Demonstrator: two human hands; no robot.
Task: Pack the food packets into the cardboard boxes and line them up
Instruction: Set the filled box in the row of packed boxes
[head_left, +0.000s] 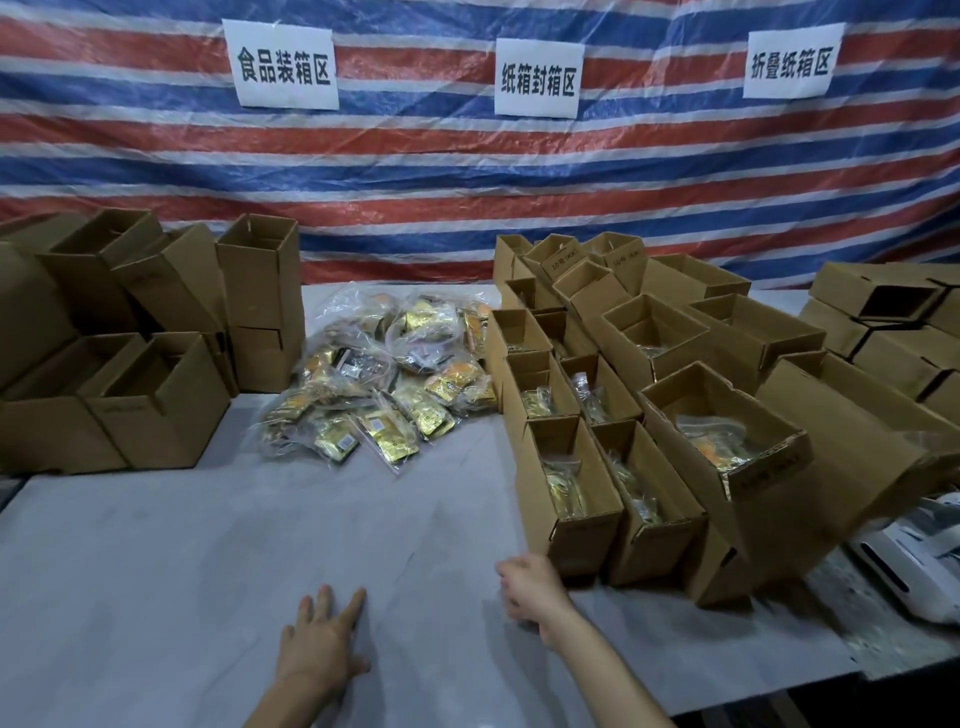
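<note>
A heap of gold and clear food packets (384, 384) lies in the middle of the grey table (208, 571). To its right stand rows of open cardboard boxes with packets inside; the nearest one (571, 499) has a gold packet in it. My right hand (535, 587) hangs just in front of that box's near left corner with loosely curled fingers and holds nothing. My left hand (322, 644) lies flat on the table with its fingers spread, well in front of the heap.
Empty open boxes (150, 395) are stacked at the left. More boxes (883, 332) are piled at the far right. A white device (914, 561) lies by the table's right edge. A striped tarp with paper signs (280, 65) hangs behind.
</note>
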